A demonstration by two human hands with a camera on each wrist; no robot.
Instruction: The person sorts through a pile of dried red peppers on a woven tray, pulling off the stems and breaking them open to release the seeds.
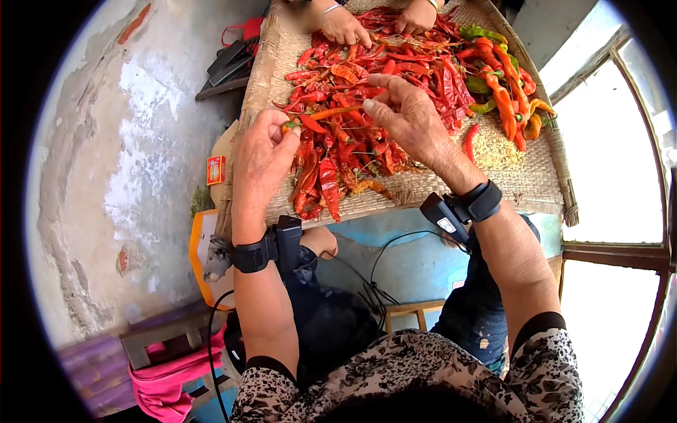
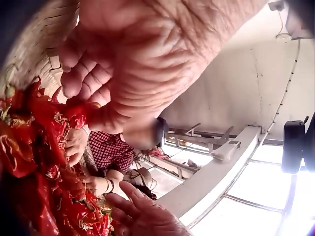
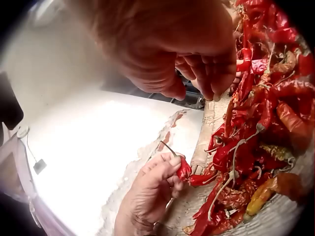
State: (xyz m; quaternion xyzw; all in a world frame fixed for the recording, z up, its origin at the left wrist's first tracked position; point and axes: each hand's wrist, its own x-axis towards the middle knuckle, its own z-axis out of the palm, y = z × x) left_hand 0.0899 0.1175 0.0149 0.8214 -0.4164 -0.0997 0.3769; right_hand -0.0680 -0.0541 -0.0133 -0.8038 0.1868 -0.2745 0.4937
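Observation:
My left hand (image 1: 264, 158) is at the left side of the woven tray (image 1: 536, 180), over the edge of a heap of dried red chili peppers (image 1: 330, 185). Thumb and fingers pinch a red chili pepper (image 3: 184, 170) near its top; its thin dark stem sticks up in the right wrist view. My right hand (image 1: 412, 121) hovers over the middle of the heap, thumb and forefinger apart, with nothing visible between them. An orange chili pepper (image 1: 328, 113) lies between the two hands in the head view.
Another person's hands (image 1: 344, 28) work at the far side of the heap. Fresher orange and green peppers (image 1: 502, 92) lie at the right, beside pale seeds (image 1: 497, 149). A small red box (image 1: 216, 170) stands left of the tray. Black cables (image 1: 374, 287) hang below.

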